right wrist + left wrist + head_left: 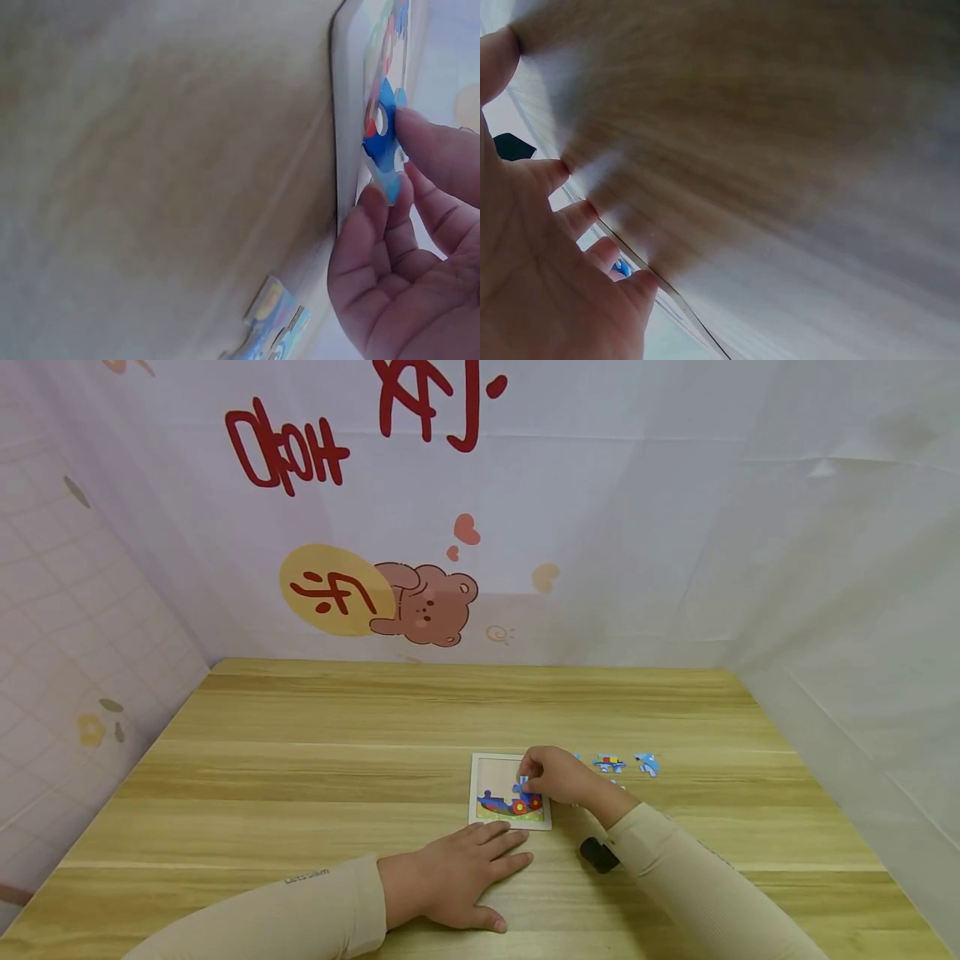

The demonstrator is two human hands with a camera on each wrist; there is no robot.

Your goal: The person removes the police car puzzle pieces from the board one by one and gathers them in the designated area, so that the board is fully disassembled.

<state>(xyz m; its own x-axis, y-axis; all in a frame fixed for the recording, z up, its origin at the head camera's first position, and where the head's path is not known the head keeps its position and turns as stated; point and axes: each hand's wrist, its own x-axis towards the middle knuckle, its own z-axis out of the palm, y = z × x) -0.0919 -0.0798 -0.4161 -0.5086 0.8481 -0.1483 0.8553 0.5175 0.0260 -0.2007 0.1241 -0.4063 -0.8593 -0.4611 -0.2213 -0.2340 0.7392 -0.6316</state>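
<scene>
A square puzzle board [473, 793] with a pale frame lies on the table, its lower part filled with pieces showing a blue and red vehicle. My right hand [558, 774] is over the board's right side, thumb and fingers pinching a blue puzzle piece [385, 142], tilted above the placed pieces in the right wrist view. My left hand [461, 875] lies flat with fingers spread, its fingertips at the board's near edge; in the left wrist view the left hand [551, 255] shows straight fingers touching that edge.
Loose puzzle pieces, among them a multicoloured one [610, 763] and a light blue one [647, 765], lie right of the board, some partly behind my right hand. A black object [598, 855] is beside my right sleeve. A printed cloth [600, 527] hangs behind the table.
</scene>
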